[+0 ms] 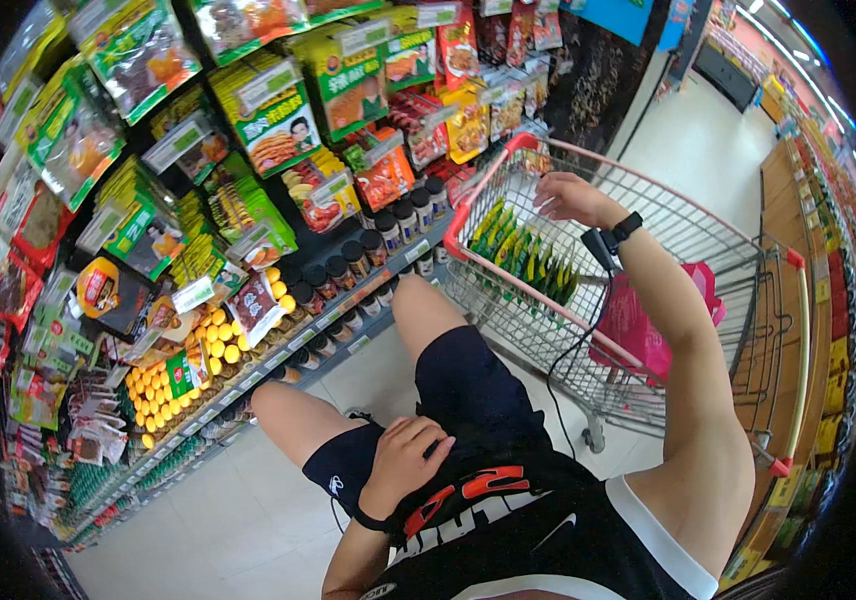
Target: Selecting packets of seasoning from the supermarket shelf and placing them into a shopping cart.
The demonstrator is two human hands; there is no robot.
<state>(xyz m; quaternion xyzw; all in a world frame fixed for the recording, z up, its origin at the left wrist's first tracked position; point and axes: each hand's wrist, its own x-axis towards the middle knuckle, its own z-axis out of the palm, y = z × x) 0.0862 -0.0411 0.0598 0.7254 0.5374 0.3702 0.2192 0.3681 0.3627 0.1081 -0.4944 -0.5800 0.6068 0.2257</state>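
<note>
Above the far end of a wire shopping cart, my right hand hangs with loosely bent fingers and nothing visible in it. Just below it, a row of green and yellow packets stands inside the cart. My right wrist wears a black band, and a small black device with a cable hangs beside it. My left hand rests against my black shirt at the lap, its fingers laid out flat and holding nothing. A pink bag lies in the cart nearer to me.
On the left, a shelf rack holds hanging snack packets, dark-lidded jars and yellow-capped containers. The lower shelf edge runs close to my knees. A wooden display stands right of the cart, beside an aisle floor.
</note>
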